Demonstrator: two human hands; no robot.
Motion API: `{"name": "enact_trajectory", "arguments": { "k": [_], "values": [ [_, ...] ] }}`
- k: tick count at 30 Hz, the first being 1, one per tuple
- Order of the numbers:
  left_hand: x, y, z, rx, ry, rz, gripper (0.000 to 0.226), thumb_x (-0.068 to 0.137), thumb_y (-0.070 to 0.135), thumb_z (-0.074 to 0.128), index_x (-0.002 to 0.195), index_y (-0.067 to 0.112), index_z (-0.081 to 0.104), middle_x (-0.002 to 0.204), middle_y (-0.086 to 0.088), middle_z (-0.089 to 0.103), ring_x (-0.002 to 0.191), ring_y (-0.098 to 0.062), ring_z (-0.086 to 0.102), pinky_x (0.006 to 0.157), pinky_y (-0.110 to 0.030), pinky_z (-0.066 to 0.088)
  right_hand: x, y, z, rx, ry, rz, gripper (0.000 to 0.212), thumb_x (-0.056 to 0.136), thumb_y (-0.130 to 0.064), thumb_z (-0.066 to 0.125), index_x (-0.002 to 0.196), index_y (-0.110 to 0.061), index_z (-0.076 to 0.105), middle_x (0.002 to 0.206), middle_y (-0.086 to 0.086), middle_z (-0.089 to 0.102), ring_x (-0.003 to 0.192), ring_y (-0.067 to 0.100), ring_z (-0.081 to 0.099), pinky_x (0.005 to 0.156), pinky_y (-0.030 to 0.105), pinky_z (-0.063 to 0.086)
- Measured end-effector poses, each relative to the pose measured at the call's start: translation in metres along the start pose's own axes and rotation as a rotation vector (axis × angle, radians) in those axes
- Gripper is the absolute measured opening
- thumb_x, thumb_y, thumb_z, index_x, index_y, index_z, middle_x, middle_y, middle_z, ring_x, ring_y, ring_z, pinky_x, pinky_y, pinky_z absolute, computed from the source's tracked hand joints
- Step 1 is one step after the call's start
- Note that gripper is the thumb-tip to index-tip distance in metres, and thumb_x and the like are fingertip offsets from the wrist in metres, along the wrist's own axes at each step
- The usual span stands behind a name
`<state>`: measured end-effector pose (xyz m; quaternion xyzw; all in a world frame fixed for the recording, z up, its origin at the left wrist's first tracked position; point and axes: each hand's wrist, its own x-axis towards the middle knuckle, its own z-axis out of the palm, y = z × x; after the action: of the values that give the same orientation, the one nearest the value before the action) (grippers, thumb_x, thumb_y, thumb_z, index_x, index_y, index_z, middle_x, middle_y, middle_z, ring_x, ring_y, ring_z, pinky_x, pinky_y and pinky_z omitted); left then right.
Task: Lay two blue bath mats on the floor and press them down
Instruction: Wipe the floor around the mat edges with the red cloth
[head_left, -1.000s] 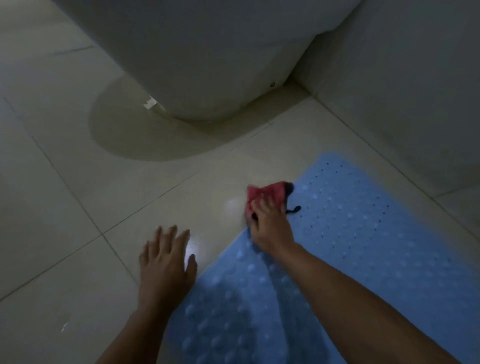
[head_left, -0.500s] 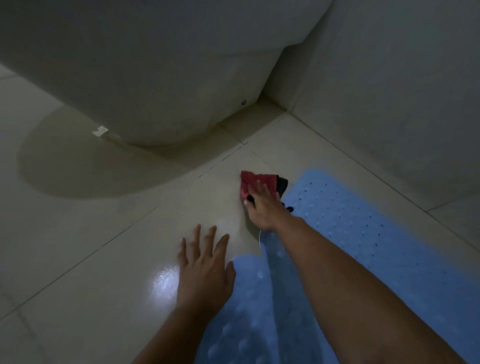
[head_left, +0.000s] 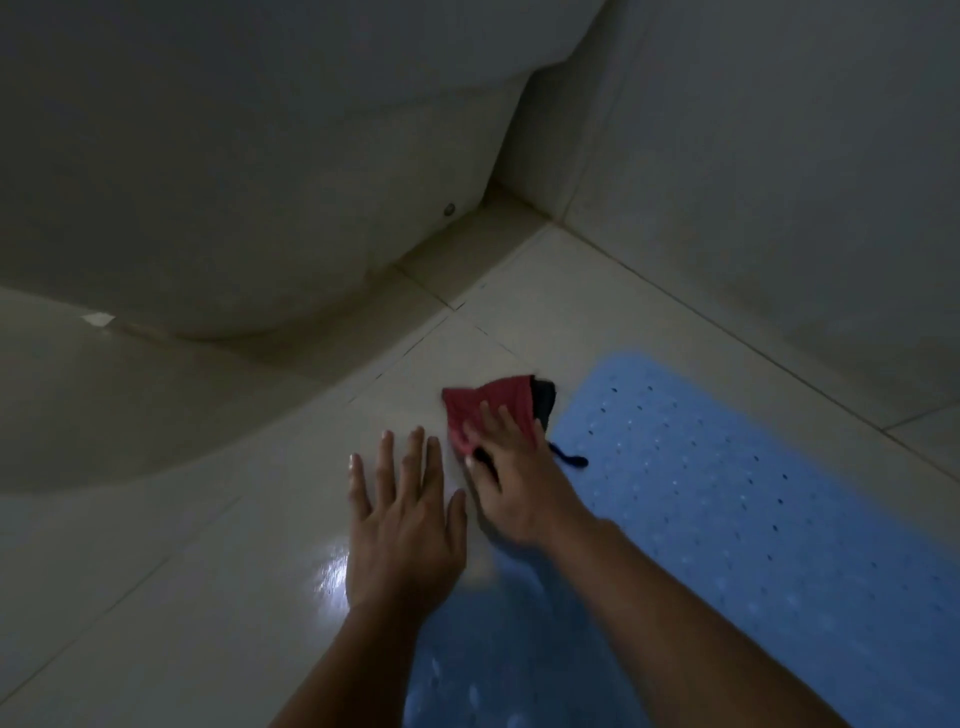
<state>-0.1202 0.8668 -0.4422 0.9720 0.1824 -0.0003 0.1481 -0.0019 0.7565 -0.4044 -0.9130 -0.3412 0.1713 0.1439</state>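
Note:
A blue bath mat (head_left: 727, 509) with small holes and bumps lies flat on the tiled floor (head_left: 208, 597), running from centre right to the bottom edge. My right hand (head_left: 511, 467) presses a red cloth (head_left: 485, 405) with a black strap onto the floor just off the mat's far left corner. My left hand (head_left: 402, 514) lies flat on the bare tile beside it, fingers spread, holding nothing. A second mat does not show as a separate piece; the blue under my arms is dim and blurred.
A large white toilet base (head_left: 234, 182) fills the upper left, close ahead of my hands. A pale tiled wall (head_left: 779, 156) rises on the right, meeting the floor just beyond the mat. A bright glare spot lies on the tile by my left wrist.
The view has swung right and closer to the toilet and wall corner. My right hand has slid the red cloth forward off the mat onto the tile. My left hand has moved forward beside it.

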Motion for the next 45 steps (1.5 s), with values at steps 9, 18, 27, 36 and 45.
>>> {"name": "enact_trajectory", "arguments": {
  "k": [9, 18, 27, 36, 45],
  "values": [
    [0.005, -0.002, 0.005, 0.03, 0.028, -0.015, 0.072, 0.099, 0.047, 0.031, 0.159, 0.008, 0.025, 0.17, -0.011, 0.007, 0.157, -0.032, 0.006, 0.124, -0.06, 0.01, 0.088, 0.015, -0.02, -0.01, 0.016, -0.1, 0.055, 0.105, -0.039, 0.029, 0.159, -0.029, 0.022, 0.169, -0.004, 0.007, 0.156, 0.016, -0.002, 0.124, 0.05, -0.008],
    [0.006, -0.003, 0.005, 0.051, 0.041, 0.014, 0.064, 0.098, 0.042, 0.035, 0.154, 0.011, 0.041, 0.165, -0.01, 0.031, 0.156, -0.034, 0.014, 0.122, -0.064, 0.015, 0.058, -0.01, 0.005, 0.001, 0.045, -0.171, 0.055, 0.103, -0.036, 0.034, 0.157, -0.023, 0.028, 0.168, 0.0, 0.014, 0.156, 0.019, 0.002, 0.124, 0.051, -0.008],
    [0.008, -0.001, 0.006, 0.084, -0.001, -0.018, 0.07, 0.101, 0.055, 0.022, 0.159, 0.017, 0.028, 0.17, -0.002, 0.013, 0.158, -0.027, -0.004, 0.125, -0.059, 0.005, 0.083, 0.075, -0.038, -0.047, 0.097, 0.11, 0.057, 0.104, -0.035, 0.034, 0.159, -0.029, 0.022, 0.169, -0.003, 0.004, 0.156, 0.018, -0.001, 0.124, 0.051, -0.01],
    [0.025, 0.064, 0.001, -0.015, 0.049, 0.234, 0.06, 0.098, 0.046, 0.032, 0.147, 0.017, 0.051, 0.154, -0.008, 0.048, 0.151, -0.037, 0.027, 0.119, -0.063, 0.013, 0.093, 0.071, -0.05, 0.047, -0.048, 0.173, 0.053, 0.106, -0.039, 0.03, 0.158, -0.034, 0.022, 0.169, -0.006, -0.006, 0.155, 0.017, -0.01, 0.122, 0.055, -0.013],
    [0.036, 0.118, 0.045, 0.033, 0.015, 0.42, 0.066, 0.093, 0.045, 0.041, 0.149, 0.01, 0.041, 0.149, -0.024, 0.049, 0.14, -0.05, 0.042, 0.114, -0.058, 0.024, 0.089, 0.083, -0.037, 0.067, -0.005, 0.094, 0.051, 0.106, -0.042, 0.031, 0.156, -0.036, 0.028, 0.169, -0.011, 0.001, 0.155, 0.011, -0.005, 0.122, 0.05, -0.014]
  ]
}}
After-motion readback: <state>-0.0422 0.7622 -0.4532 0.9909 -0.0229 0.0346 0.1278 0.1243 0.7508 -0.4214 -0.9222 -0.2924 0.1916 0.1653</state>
